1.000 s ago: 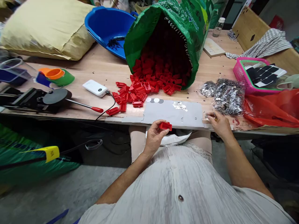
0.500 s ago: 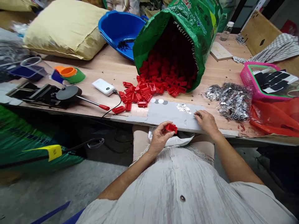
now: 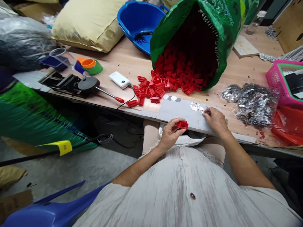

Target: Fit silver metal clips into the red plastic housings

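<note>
At the table's front edge my left hand [image 3: 170, 134] is closed on a small red plastic housing [image 3: 182, 125], its hollow side showing. My right hand [image 3: 216, 121] rests by the grey mat [image 3: 176, 110], fingers pinched around a thin dark tool [image 3: 208, 109] whose kind is too small to make out. Just left of those fingertips lies a pile of small shiny metal pieces [image 3: 196, 106]. Many more red housings [image 3: 153, 88] spill from the mouth of a green sack [image 3: 214, 75] beyond the mat.
To the left stand a black hand press with a red-tipped lever [image 3: 88, 84], a white power bank [image 3: 119, 79] and coloured cups [image 3: 90, 64]. A blue basin [image 3: 132, 19] sits behind. Bags of metal parts [image 3: 257, 102] and a pink basket [image 3: 276, 78] lie on the right.
The view has swung left, so things on the table appear farther right. Both hands keep their grips, with my right hand still beside the metal pieces.
</note>
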